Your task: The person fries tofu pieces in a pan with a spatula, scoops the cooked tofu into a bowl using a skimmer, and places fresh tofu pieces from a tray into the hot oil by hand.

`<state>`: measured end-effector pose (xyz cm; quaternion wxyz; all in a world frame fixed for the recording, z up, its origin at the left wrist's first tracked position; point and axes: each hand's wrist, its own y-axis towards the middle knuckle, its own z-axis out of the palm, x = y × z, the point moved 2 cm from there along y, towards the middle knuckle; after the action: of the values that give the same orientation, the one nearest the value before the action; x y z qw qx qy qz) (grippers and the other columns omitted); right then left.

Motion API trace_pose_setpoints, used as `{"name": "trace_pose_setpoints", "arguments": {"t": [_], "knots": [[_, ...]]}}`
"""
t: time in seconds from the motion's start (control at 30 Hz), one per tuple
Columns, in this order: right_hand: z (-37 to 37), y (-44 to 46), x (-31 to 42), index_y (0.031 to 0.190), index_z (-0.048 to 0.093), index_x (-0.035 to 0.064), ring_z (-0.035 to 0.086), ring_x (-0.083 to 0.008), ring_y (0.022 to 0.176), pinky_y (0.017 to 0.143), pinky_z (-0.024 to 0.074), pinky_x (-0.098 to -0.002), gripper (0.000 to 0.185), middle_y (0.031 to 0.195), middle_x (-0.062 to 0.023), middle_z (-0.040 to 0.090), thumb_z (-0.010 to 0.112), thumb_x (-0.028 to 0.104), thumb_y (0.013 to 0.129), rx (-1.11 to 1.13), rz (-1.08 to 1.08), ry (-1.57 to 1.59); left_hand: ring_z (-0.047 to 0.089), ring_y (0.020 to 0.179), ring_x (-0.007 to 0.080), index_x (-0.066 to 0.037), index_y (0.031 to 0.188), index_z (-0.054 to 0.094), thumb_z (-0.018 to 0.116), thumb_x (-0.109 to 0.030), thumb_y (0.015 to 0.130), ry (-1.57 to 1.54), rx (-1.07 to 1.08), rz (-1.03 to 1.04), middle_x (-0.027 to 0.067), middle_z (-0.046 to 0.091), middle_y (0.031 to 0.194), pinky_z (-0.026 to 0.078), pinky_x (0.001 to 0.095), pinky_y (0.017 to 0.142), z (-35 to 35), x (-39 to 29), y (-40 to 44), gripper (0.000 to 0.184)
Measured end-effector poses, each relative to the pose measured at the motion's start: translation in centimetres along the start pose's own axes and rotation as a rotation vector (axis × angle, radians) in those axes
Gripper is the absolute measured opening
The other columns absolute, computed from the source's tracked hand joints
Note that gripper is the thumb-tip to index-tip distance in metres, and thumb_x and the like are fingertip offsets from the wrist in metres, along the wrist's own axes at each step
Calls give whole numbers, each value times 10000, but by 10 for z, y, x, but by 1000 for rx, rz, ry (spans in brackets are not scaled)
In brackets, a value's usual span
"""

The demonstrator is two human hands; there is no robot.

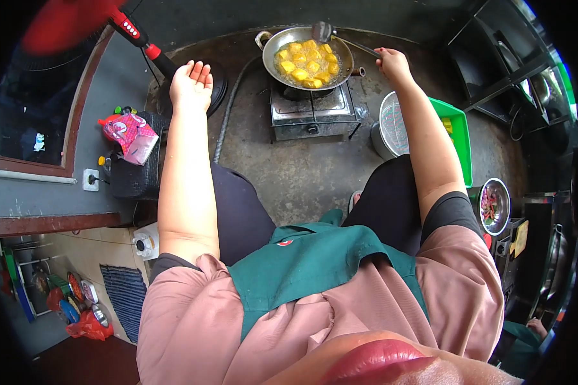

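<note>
Gripping the spatula (pixel 359 46) near the end of its handle, your right hand (pixel 394 63) has its fingers closed around it. The long reach probably serves to hold your skin off the hot oil. The spatula's head is blurred at the pan's far rim; contact cannot be told. Your left hand (pixel 192 86) is palm up, fingers loosely curled and a little spread, nothing visible in them. It lies well to the left of the pan, near the fan (pixel 130 29), presumably out of the way of splashes.

Position: yellow pieces (pixel 312 66) lie in bubbling oil in the pan (pixel 346 59), which sits on the stove (pixel 286 114), over its burner. They are to the left of your right fingers, well apart, with the spatula bridging the gap. Strainer (pixel 393 119) and green tray (pixel 467 138) stand on your right, likely for easy reach.
</note>
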<state>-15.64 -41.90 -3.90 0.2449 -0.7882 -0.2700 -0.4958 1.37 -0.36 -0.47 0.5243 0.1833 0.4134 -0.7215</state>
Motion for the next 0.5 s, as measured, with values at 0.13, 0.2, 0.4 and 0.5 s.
{"name": "trace_pose_setpoints", "arguments": {"t": [0.13,0.2,0.4,0.5], "knots": [[-6,-1,-9,1018,642,61,437,-83,486,430,331,-256,221,655,5,551,480,179,925,9,175,270,597,881,201,-73,1015,569,565,-152,862,-4,1,-6,35,603,922,456,336,814,0,0,0,171],[-7,0,-11,1023,649,51,453,-84,493,440,353,-255,223,657,-5,572,489,165,917,-16,147,230,597,883,201,-74,1014,570,564,-151,862,-4,3,-6,34,603,923,455,337,817,0,1,1,170],[-6,6,-12,1071,656,72,557,-107,542,525,448,-266,270,686,-22,643,490,202,903,-134,-95,-205,599,878,200,-78,1011,573,562,-149,863,4,5,-6,33,606,922,455,338,824,1,1,0,165],[-3,-3,-4,1055,669,64,637,-152,634,640,496,-295,291,720,-64,681,478,217,897,-189,-231,-493,599,875,200,-79,1005,573,563,-148,863,2,0,-9,31,606,917,455,337,825,1,1,1,158]]}}
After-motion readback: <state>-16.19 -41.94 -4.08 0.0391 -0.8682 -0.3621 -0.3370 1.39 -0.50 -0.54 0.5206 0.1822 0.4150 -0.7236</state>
